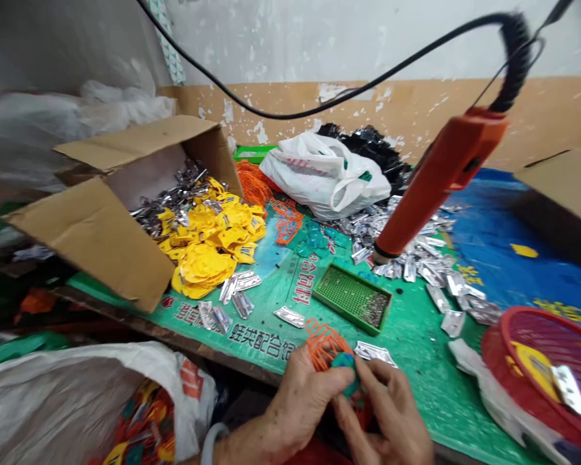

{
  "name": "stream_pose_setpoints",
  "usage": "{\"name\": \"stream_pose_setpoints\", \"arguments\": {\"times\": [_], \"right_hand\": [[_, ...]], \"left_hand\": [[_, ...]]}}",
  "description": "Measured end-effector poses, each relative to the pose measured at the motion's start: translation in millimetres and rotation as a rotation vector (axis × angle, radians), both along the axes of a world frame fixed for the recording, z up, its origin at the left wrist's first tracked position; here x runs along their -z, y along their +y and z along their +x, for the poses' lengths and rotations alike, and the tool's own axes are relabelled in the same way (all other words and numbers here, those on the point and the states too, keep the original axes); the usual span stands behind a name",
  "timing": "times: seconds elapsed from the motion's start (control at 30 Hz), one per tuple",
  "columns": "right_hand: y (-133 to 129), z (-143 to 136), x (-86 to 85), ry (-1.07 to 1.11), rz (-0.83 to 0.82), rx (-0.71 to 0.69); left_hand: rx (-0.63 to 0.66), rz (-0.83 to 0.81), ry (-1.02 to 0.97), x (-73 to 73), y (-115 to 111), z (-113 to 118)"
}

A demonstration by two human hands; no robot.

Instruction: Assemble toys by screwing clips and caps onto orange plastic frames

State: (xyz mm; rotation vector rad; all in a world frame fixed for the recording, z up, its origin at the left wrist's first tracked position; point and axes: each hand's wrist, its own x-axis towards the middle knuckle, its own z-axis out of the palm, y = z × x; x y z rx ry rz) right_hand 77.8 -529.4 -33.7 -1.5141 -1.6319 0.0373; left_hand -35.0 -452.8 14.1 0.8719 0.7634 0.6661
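Observation:
At the table's front edge, my left hand (297, 394) is closed on an orange plastic frame (325, 342) with thin bars. The thumb presses a small teal piece (345, 371) against it. My right hand (385, 410) touches the right side of the teal piece with thumb and fingers pinched. Just beyond my hands lie a silver packet (375, 353) and another silver packet (289, 316). A green tray (352, 298) holding small dark screws sits behind them. Above the table hangs a red electric screwdriver (438, 184), its tip near the silver packets.
Left, an open cardboard box (97, 242) spills yellow pieces (208, 245) and silver packets. At the back lies a white plastic bag (326, 174). A red basket (503, 355) stands right. A white sack (77, 387) of coloured pieces is lower left. A black cable (271, 116) spans above.

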Motion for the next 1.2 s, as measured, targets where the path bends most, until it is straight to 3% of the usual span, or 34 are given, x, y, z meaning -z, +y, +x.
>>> {"name": "stream_pose_setpoints", "arguments": {"times": [0.13,0.27,0.4,0.47,0.57,0.63,0.7,0.77,0.83,1.0,1.2], "right_hand": [[1,1,-1.2,0.105,-0.011,-0.07],[4,-2,-7.2,0.134,0.033,-0.065],[11,9,-30.3,0.17,-0.06,-0.1],[19,29,-50.4,0.17,-0.059,0.057],[43,72,-85.8,0.233,0.121,0.381],[69,98,-108.5,0.299,0.186,0.433],[99,114,-127.7,0.414,0.187,0.311],[131,118,-142.2,0.567,0.155,0.005],[157,111,-152.1,0.717,0.121,-0.142],[183,85,-158.5,0.858,0.033,-0.139],[168,71,-133.9,0.741,-0.006,-0.025]], "left_hand": [[0.068,-0.101,-0.096,4.7,2,-3],[0.13,-0.084,-0.099,4.6,6,-6],[0.11,-0.055,-0.117,2.0,10,-9],[0.092,-0.087,-0.105,0.0,12,-11],[0.074,-0.15,-0.057,-3.9,15,-13],[0.072,-0.168,-0.044,-5.8,16,-13],[0.08,-0.163,-0.043,-5.9,15,-13],[0.092,-0.154,-0.04,-4.1,14,-14],[0.114,-0.155,-0.049,-1.6,14,-15],[0.129,-0.177,-0.085,1.2,17,-19],[0.122,-0.215,-0.084,3.1,23,-17]]}}
